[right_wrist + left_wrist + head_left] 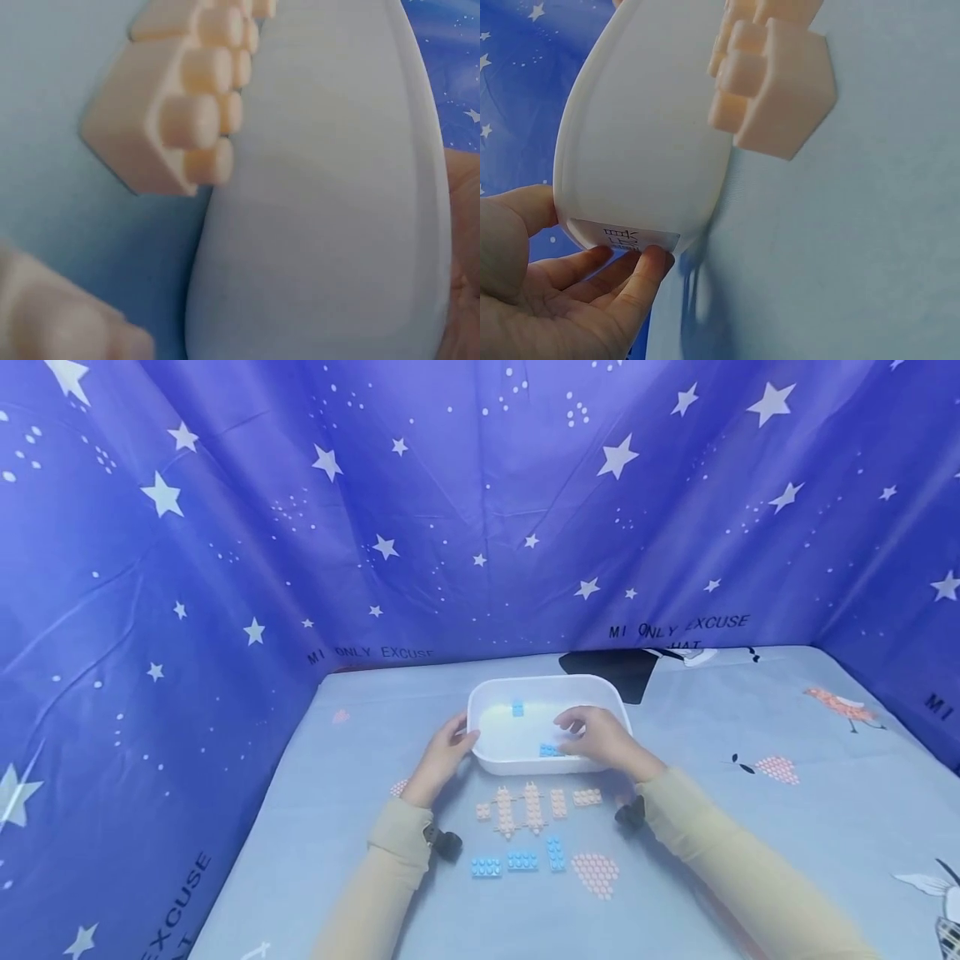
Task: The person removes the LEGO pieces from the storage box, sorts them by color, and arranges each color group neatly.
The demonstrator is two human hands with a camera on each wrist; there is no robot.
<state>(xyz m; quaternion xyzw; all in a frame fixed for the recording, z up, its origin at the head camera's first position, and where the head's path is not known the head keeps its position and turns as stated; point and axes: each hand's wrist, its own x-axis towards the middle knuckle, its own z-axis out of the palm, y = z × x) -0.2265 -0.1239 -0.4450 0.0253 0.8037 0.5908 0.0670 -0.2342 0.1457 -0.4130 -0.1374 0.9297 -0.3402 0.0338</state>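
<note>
A white plastic tub (497, 765) stands on the bed-like cloth surface. My left hand (442, 755) grips its left end; the left wrist view has the thumb at the rim and the fingers pressed against a label (626, 234) on the wall. Inside the tub is my right hand (600, 739), its fingers bent and thumb apart from them. Beside that thumb lies a blue toy brick (550, 749), partly covered by the hand. Another blue brick (518, 708) sits farther back in the tub. In the right wrist view the tub wall (322, 187) hides most of the hand.
In front of the tub lie several peach bricks (558, 803) and two long peach pieces (533, 808) with thin rods. Nearer me, three blue bricks (522, 861) form a loose row. A starry blue curtain (480, 485) surrounds the patterned cloth (697, 710).
</note>
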